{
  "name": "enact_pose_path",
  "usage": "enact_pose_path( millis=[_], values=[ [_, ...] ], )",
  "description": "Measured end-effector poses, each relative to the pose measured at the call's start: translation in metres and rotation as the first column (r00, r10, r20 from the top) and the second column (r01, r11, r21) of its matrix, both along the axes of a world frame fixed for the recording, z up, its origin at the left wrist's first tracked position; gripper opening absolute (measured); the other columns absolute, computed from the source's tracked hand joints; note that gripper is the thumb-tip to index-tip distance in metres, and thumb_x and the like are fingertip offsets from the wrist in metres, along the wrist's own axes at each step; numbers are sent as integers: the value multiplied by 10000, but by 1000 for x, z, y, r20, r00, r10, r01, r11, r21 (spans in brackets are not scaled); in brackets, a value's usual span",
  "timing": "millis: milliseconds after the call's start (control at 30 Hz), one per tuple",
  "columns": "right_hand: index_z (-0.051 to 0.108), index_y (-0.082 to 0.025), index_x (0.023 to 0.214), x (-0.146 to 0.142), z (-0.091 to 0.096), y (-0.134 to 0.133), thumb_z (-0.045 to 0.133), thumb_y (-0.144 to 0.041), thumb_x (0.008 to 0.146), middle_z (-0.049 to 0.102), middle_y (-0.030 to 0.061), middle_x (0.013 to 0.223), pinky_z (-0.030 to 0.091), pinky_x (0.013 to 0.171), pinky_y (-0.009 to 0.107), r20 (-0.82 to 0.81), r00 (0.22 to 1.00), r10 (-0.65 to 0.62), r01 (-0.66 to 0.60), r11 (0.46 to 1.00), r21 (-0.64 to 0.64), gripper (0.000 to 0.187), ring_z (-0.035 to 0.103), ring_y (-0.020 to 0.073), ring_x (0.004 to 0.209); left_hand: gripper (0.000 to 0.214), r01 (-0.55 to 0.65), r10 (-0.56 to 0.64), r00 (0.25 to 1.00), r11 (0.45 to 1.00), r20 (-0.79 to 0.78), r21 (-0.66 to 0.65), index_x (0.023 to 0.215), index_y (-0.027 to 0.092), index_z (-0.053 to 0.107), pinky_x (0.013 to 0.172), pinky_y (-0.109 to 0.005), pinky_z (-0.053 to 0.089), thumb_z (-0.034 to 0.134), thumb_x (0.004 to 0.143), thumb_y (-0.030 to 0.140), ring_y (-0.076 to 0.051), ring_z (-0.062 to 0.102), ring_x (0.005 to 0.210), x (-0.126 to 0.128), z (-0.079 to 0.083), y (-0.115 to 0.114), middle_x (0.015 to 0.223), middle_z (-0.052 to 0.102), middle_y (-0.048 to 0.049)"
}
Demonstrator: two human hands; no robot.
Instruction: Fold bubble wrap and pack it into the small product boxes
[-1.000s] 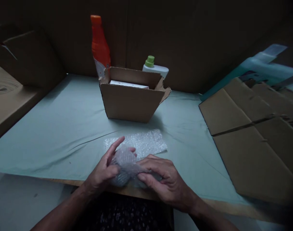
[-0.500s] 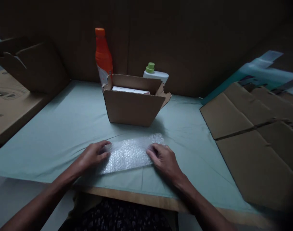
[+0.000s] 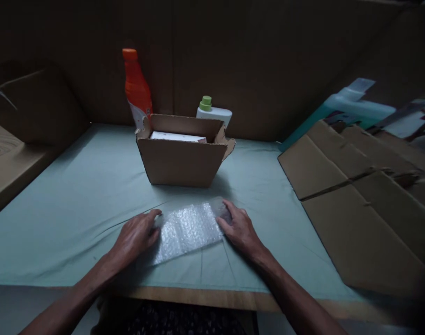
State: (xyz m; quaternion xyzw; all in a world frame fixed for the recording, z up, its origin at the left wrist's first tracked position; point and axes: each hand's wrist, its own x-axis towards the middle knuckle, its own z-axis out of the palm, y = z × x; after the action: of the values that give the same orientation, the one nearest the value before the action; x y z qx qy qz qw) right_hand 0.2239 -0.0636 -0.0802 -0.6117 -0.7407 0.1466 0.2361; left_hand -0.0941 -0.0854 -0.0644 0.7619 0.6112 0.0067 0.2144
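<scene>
A flat, folded piece of clear bubble wrap lies slightly slanted on the cloth near the table's front edge. My left hand grips its left end, with the thumb and forefinger a little apart around it. At the opposite end, my right hand has the wrap between thumb and fingers. Whether anything is inside the wrap, I cannot tell. Just beyond it stands a small open cardboard box holding a white flat item, mostly hidden by the box walls.
Behind the box are an orange bottle and a white bottle with a green cap. Large cardboard boxes stand at the left and right. A teal liquid jug leans behind the right one. Pale green cloth covers the table.
The camera view has shifted, so the scene sits further left. The bubble wrap is a little more slanted. My right hand has moved out to its far right end, fingers more spread.
</scene>
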Motion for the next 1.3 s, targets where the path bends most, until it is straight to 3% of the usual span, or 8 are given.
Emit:
enact_pose_path(
  millis=[367,533,733,833,1000,1100,1200,1300],
  values=[
    [570,-147,1357,52,57,55,641,-299,846,628,192,1356,468,965,547,120,989,-84,56,974,221,539,589,375,1223,665,86,111,801,951,589,-296,1526,163,402,593,-277,307,457,867,236,-146,376,553,101,3,-13,591,412,60],
    [494,-269,1450,66,52,-26,632,-255,886,530,111,1498,456,1060,498,129,901,415,-419,908,3,581,512,292,1351,692,141,413,539,815,735,-561,1483,119,439,535,-237,299,544,857,393,-111,374,539,97,-5,-10,646,444,52],
    [422,-203,1503,27,21,-105,611,-148,868,571,175,1437,476,1012,496,41,920,391,-392,907,155,665,542,310,1308,757,200,595,411,680,691,-705,1341,120,528,511,-267,437,688,761,580,-140,528,544,105,3,-26,703,564,15],
    [595,-214,1320,13,11,-99,558,-146,911,738,107,1119,531,870,408,-175,921,349,-315,929,195,416,688,247,1003,719,231,562,447,679,696,-697,1346,118,528,550,-306,476,523,875,661,-169,578,543,101,13,-35,666,617,-11],
    [689,-193,1099,15,18,-77,577,-302,943,741,60,1022,551,820,322,-533,844,52,-192,958,-212,222,698,210,934,564,17,161,632,975,758,-222,1350,184,575,817,-370,507,558,907,532,-216,629,870,82,21,-38,989,676,-82],
    [678,-179,1115,18,19,-68,573,-333,938,739,60,1035,560,860,345,-597,801,-31,-210,921,-329,257,696,219,951,687,16,-15,701,1000,713,5,1464,203,470,933,-401,482,650,827,386,-258,591,1090,92,10,-31,1229,630,-122],
    [611,-188,1269,25,20,-68,612,-333,906,724,89,1138,564,890,413,-489,870,-63,-55,973,-224,391,694,256,996,675,53,-19,770,998,637,-33,1516,163,393,821,-357,488,546,872,297,-217,614,881,113,-7,-18,971,678,-76],
    [555,-229,1341,33,26,-81,645,-283,897,704,117,1189,534,926,477,-210,971,-113,151,973,174,456,676,291,1052,690,63,-20,845,996,535,-63,1530,162,359,744,-323,460,531,873,284,-194,593,744,126,-17,-4,826,662,-26]
  ],
)
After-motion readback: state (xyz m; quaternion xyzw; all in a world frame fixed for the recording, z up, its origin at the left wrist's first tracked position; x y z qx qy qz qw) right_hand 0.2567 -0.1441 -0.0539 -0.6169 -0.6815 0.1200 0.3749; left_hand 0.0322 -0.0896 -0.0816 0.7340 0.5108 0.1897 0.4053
